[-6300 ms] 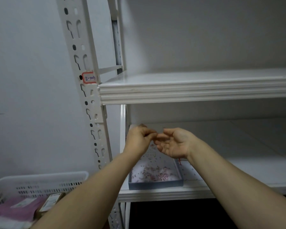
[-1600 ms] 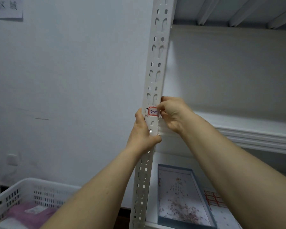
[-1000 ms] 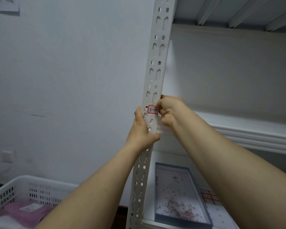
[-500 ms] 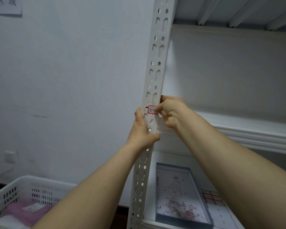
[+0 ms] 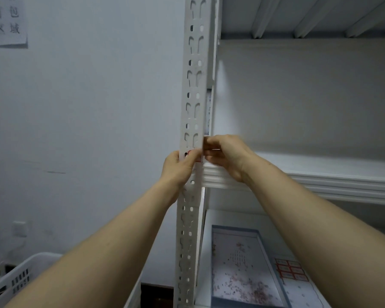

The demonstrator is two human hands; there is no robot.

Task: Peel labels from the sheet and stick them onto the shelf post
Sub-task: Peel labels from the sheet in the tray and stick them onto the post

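**Label Being Pressed Home Where Post Meets Shelf**

I am wrapping my left hand round the shelf post from the wall side. My thumb is lying across the post's front face and bearing down on the label, of which only slivers of red border are showing. Gripping this way is steadying the post and, I judge, flattening the sticker over the punched metal.

My right hand is working at the post's inner edge, with its fingers curled close beside the label's right end. Blur is hiding whether they are pinching anything, so I cannot tell. The label is sitting just above the shelf edge, which is meeting the post right beneath my right hand and leaving little room on that side.

The bare wall is giving my left arm free room. On the lower shelf, the label sheet is lying flat just beside a blue tray, well apart from both hands. A white basket is standing at lower left, clear of the post.
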